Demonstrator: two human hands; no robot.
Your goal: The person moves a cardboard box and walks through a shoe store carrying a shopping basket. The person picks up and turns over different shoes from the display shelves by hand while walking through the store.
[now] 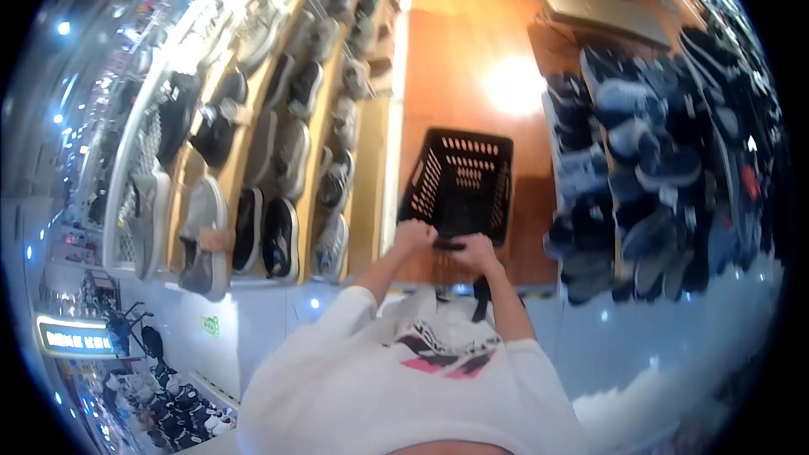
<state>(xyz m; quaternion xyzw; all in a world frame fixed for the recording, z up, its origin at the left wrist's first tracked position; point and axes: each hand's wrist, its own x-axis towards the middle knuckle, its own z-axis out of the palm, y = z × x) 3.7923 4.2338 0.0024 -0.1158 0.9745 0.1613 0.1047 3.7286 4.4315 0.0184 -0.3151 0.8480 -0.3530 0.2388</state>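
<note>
A black plastic shopping basket (459,202) with slotted walls is in front of my body, above the wooden floor. My left hand (415,237) is closed at its near left corner. My right hand (474,253) is closed on a dark bar at the near side, which looks like the basket's handle. A short stretch of that bar shows between the two hands. Nothing can be made out lying in the basket, though its bottom is dark. The fingers of both hands are partly hidden beneath them.
On the left, a shelf rack (316,152) holds rows of shoes, mostly grey, white and black. To the right, another rack (619,177) carries many dark and blue shoes. Orange-brown wooden floor (455,50) runs between them. A lit sign (76,337) glows at lower left.
</note>
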